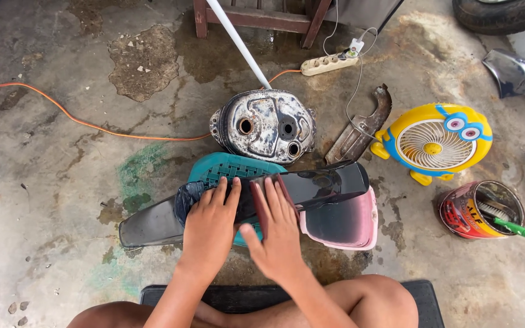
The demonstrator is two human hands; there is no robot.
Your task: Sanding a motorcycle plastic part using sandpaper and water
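A long black curved panel, like a motorcycle fender point(323, 185), lies across a teal plastic stool point(232, 167) and a pink plastic tub point(347, 225). My left hand point(209, 225) rests flat on the panel's middle with fingers spread. My right hand point(277, 228) presses a dark reddish-brown sheet, like sandpaper point(259, 203), flat against the panel just right of the left hand. The panel's left end point(150, 228) looks dull grey and reaches toward the floor.
A worn metal tank point(265, 124) lies beyond the stool, with a curved rusty metal part point(360, 127) beside it. A yellow cartoon fan point(435, 143), a tin with a green-handled brush point(481, 209), a power strip point(329, 62), an orange cable point(74, 118) and a tyre point(499, 15) lie around.
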